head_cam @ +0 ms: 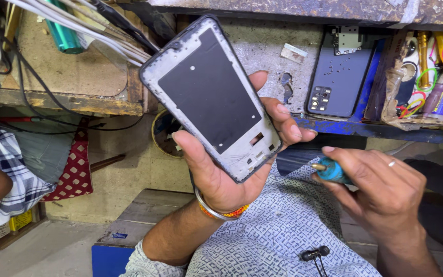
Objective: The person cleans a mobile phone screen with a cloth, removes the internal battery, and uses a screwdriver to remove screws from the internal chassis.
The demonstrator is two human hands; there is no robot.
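Here the left hand [221,169] holds a phone frame [208,95] up, tilted toward eleven o'clock so its inside faces the eyes. At four o'clock the right hand [380,179] grips a small blue screwdriver [330,171], tip pointing at the frame, just apart.

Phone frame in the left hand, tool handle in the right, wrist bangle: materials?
Phone frame: likely plastic or painted metal, matte grey with a dark panel; scuffed, cracked near the lower end. Tool handle: looks like glossy teal plastic, brass-coloured tip. Bangle: shiny silver metal, beside an orange beaded band.
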